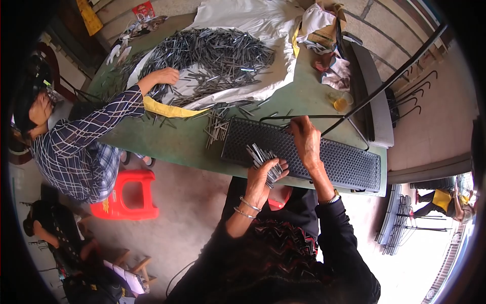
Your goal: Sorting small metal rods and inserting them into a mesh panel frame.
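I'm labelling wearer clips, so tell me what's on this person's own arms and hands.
Both hands are bare, no gloves. The left hand has two thin silver bangles at the wrist and a bare forearm, with no sleeve showing. The right hand has a metal-banded watch at the wrist, and a black sleeve covers that arm from there up.

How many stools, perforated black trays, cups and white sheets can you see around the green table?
Red plastic stools: 1
Perforated black trays: 1, under the person's right hand; the left hand holds a bundle of metal pins
Yellowish cups: 1
White sheets under the big pile of pins: 1
Total: 4
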Demonstrator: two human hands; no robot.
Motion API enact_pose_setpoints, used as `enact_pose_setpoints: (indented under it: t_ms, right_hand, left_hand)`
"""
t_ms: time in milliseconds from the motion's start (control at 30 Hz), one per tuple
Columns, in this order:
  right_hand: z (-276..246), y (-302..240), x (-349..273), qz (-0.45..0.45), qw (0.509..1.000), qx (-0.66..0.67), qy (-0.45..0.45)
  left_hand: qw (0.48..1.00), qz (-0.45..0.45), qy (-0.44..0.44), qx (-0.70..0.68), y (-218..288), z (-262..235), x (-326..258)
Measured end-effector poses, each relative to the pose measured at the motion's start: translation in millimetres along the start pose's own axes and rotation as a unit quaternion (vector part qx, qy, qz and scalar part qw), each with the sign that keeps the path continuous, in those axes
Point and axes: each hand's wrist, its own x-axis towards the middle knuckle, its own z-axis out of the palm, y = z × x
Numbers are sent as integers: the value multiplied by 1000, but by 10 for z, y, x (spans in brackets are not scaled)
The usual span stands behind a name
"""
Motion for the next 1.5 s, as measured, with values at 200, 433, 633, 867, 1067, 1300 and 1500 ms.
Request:
enact_pose_setpoints:
  t_ms: [200, 433, 633, 867, 1067, 1300, 1500]
  right_hand:
    - [107, 15, -12, -27, 999, -19, -11]
    - [190, 165, -5, -40, 999, -3, -6]
    - [244, 178, -33, -75, 996, -52, -3]
    - [240, 109, -16, -102, 989, -88, -65]
    - [247, 257, -48, -173, 963, -206, 15]
    - [-421, -238, -352, 108, 968, 192, -119]
    - [-747, -229, -572, -15, 957, 260, -129]
  left_hand:
    - [999, -13, -19, -36, 10, -65, 37]
    - [999, -25, -23, -9, 46, -19, 5]
    - [1000, -26, -1, 7, 81, 1, -41]
    - [998, -26, -7, 64, 95, 5, -77]
    - [997, -29, -19, 74, 110, 51, -75]
    - [988, -16, -47, 143, -86, 128, 20]
    - [924, -66, -134, 353, -307, 200, -99]
